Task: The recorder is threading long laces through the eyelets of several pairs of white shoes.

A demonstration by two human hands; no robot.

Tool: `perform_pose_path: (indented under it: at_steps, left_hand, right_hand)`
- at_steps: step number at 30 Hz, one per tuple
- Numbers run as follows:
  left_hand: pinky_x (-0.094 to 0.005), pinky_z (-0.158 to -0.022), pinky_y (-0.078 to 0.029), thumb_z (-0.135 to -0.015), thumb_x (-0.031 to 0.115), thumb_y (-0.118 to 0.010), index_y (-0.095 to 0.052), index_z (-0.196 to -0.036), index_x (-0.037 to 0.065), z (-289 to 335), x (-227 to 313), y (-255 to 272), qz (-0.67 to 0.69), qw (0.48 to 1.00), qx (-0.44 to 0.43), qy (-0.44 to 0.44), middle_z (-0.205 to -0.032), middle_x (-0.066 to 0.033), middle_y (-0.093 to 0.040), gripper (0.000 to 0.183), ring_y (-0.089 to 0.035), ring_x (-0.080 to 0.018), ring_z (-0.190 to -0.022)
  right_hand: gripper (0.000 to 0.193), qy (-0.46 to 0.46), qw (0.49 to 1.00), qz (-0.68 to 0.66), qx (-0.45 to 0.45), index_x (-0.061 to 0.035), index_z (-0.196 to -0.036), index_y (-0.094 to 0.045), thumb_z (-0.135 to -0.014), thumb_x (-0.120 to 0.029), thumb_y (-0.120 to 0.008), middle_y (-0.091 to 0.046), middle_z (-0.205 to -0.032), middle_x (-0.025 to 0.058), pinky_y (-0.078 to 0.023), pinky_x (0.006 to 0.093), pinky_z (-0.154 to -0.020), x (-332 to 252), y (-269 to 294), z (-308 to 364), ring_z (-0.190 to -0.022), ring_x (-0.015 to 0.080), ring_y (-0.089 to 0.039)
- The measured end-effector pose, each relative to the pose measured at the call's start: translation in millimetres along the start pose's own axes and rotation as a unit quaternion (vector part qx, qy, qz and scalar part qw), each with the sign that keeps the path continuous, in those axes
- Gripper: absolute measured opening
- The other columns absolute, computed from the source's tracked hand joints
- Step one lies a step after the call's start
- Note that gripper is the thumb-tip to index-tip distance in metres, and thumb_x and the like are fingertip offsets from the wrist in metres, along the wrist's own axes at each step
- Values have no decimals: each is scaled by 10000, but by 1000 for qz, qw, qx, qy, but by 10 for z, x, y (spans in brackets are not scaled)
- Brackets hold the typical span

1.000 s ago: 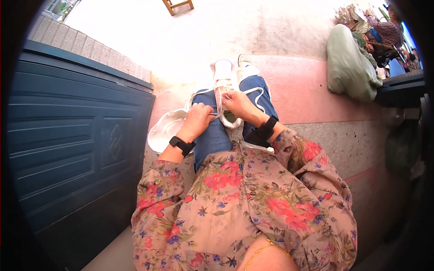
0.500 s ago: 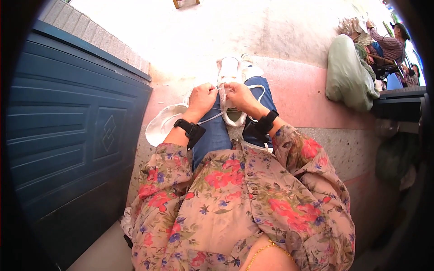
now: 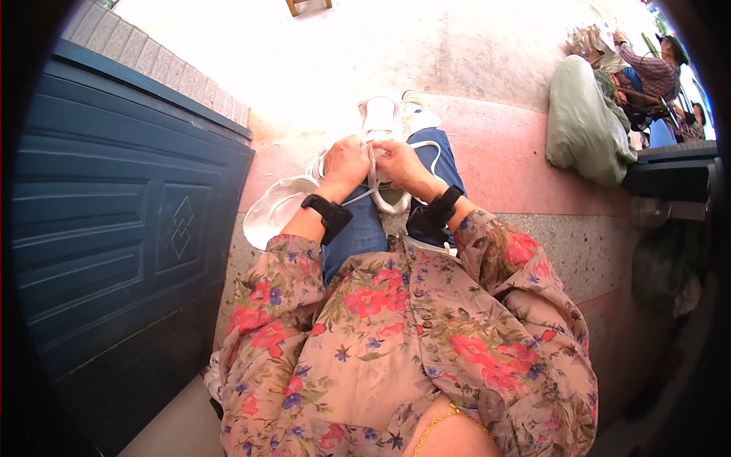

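A white sneaker (image 3: 391,199) rests between my jean-clad legs, its toe pointing away from me. Over its laced front my two hands almost meet. My left hand (image 3: 346,163) is closed, its fingertips pinching a white shoelace (image 3: 356,199) at the shoe's upper edge. Just beside it, my right hand (image 3: 403,164) is also closed on the lace, thumb and forefinger together. A loose loop of lace curves over my right leg. The fingertips partly hide the eyelets. Both wrists wear black straps.
By my left leg is a white, round, open-topped thing (image 3: 266,217), perhaps a bag. A blue panelled door (image 3: 137,213) stands at left. To the right are a stuffed pale-green sack (image 3: 582,122) and a seated person (image 3: 655,76) at work. A wooden stool leg (image 3: 308,6) shows far ahead.
My left hand has moved slightly right and closer to my right hand over the shoe. The whole view has shifted slightly.
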State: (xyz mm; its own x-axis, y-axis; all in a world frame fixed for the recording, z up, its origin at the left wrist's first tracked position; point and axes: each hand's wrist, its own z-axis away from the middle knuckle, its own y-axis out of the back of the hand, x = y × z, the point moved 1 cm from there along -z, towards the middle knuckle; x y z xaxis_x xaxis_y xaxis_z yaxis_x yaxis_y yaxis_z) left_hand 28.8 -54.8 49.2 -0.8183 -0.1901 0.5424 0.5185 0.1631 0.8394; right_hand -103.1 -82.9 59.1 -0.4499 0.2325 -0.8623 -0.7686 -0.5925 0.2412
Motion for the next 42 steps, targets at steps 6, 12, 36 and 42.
perform_pose_path:
  at_steps: [6, 12, 36, 42]
  left_hand:
    - [-428, -618, -453, -799, 232, -545, -609, -743, 10, 39, 90, 57, 6, 1000, -1, -1, -719, -206, -589, 238, -577, -372, -692]
    - [-424, -612, -453, -809, 126, -513, -609, -866, -4, -60, -154, -98, 55, 998, 39, -17, -780, -228, -582, 172, -561, -383, -644]
    - [-236, -384, -426, -855, 69, -389, -520, -932, -20, 2, 207, 428, 313, 937, 55, 146, -662, -83, -572, 176, -499, -103, -416]
    - [-232, -350, -411, -855, 75, -415, -516, -919, -6, 69, 316, 195, 393, 901, 50, 176, -662, -83, -560, 144, -487, -102, -405]
  right_hand:
    - [234, 45, 998, 43, -19, -51, -980, -616, -823, -133, -463, -592, -684, 180, -479, 346, -487, -7, 18, -114, -570, 255, -599]
    - [154, 243, 896, 370, 37, 5, -791, -603, -780, -88, -481, -587, -666, 203, -473, 400, -542, 79, -42, -366, -618, 315, -603]
    - [162, -87, 949, -139, -270, -85, -710, -495, -858, -144, -465, -370, -505, 7, -339, 281, -487, -145, 1312, 467, -458, 132, -368]
    - [189, 307, 695, -645, -81, -88, -747, -388, -922, -136, -334, -247, -510, -54, -250, 241, -508, -502, 2020, 1367, -431, 56, -205]
